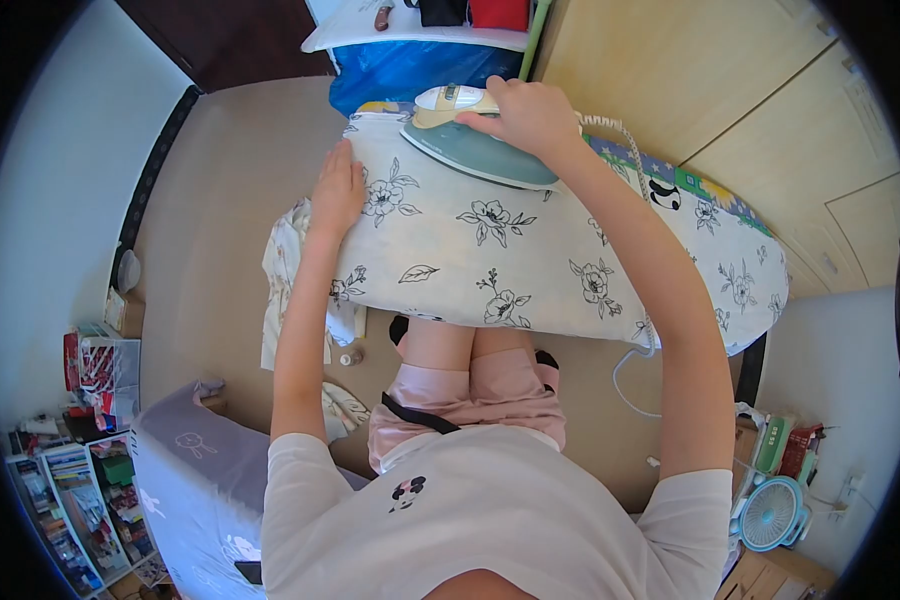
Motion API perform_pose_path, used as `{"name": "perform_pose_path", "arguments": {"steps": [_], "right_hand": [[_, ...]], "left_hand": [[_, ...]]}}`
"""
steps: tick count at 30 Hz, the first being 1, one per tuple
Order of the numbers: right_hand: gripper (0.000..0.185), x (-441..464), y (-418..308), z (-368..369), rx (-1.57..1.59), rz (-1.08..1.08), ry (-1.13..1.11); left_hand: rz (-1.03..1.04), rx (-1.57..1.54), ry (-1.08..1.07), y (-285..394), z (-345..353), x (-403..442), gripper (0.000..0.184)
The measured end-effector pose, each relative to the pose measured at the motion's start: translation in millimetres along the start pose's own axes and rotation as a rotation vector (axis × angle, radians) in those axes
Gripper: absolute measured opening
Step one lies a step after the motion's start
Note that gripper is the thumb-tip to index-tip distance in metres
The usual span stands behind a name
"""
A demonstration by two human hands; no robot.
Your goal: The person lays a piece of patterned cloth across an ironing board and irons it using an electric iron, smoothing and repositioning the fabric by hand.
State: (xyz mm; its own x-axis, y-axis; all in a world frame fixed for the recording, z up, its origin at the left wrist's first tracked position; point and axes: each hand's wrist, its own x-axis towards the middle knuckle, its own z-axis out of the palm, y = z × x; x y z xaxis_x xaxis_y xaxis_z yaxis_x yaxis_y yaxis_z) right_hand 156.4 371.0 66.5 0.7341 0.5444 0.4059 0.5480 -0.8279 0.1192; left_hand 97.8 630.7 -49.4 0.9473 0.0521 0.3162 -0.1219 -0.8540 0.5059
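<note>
White fabric with black flower drawings [430, 265] is spread over an ironing board. My right hand [525, 115] is wrapped round the handle of a green and cream iron [490, 150], whose soleplate rests on the fabric near the board's far edge. At the board's left end, my left hand [339, 188] lies flat on the fabric's edge with its fingers stretched out. Some of the fabric hangs down past the left end, beside my left forearm. A coiled cord [625, 135] runs from the iron down across the right part of the board.
Pale cabinets [730, 70] stand behind the board on the right. A blue plastic bag [370, 75] is beyond its far left end. Shelves [90, 500] and a bed [195, 470] are at lower left; a blue fan [772, 513] is at lower right.
</note>
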Motion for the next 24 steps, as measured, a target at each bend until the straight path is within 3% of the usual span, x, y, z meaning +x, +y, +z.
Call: {"name": "perform_pose_path", "arguments": {"steps": [16,22,24], "right_hand": [[0.059,0,1,3,-0.018,-0.011,0.03],[0.057,6,2,-7,0.096,0.08,-0.131],[0.056,11,6,-10,0.318,0.18,-0.281]], "left_hand": [[0.017,-0.003,0.005,-3,1,1,0.043],[0.024,-0.007,0.004,-1,-1,1,0.042],[0.027,-0.009,0.008,-1,-1,1,0.042]]}}
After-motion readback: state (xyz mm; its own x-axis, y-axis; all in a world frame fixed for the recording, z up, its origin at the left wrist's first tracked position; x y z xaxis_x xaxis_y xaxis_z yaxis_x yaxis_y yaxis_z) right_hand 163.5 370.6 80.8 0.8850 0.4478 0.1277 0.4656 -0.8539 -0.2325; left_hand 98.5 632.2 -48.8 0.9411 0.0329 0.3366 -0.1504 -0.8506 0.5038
